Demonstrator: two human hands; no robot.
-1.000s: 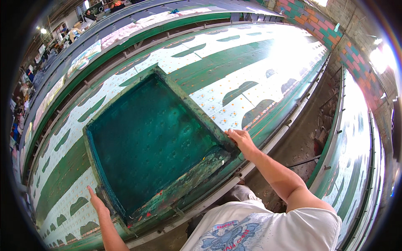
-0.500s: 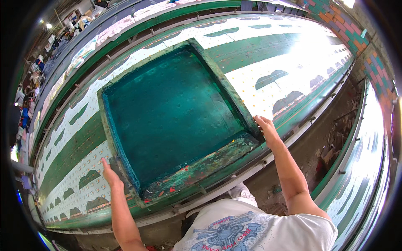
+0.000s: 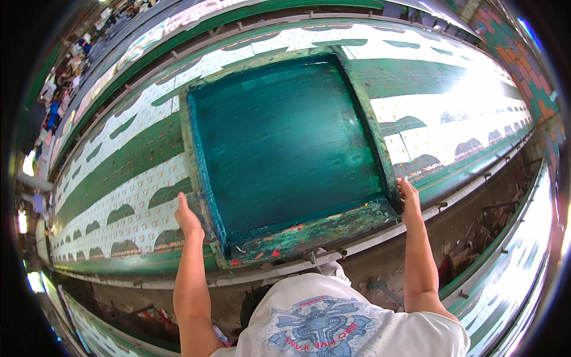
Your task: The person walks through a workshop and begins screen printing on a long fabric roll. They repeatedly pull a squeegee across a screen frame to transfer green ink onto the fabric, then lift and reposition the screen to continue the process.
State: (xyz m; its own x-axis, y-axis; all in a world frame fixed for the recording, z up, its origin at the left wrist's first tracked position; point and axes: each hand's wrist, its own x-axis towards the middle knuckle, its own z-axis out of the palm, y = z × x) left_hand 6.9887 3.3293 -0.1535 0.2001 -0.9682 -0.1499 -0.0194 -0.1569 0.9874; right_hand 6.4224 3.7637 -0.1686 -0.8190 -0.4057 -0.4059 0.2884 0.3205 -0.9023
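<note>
A square screen frame with a dark teal inner surface and a paint-stained rim lies level across the long printing table. My left hand grips its left side near the lower end, thumb pointing forward and other fingers partly hidden. My right hand has its fingers curled on the right side near the lower corner. Pale patterned cloth pieces with curved cut-outs lie in rows on the green tabletop on both sides of the frame.
A metal rail runs along the table's near edge. Another long table stands at right, across a debris-strewn gap. Behind is a further table with cloth on it. Piled items line the left; a coloured block wall rises at right.
The screen frame has shifted right and away from me in the view and sits squarer to me. Both hands have moved with it; the surrounding view has also turned somewhat.
</note>
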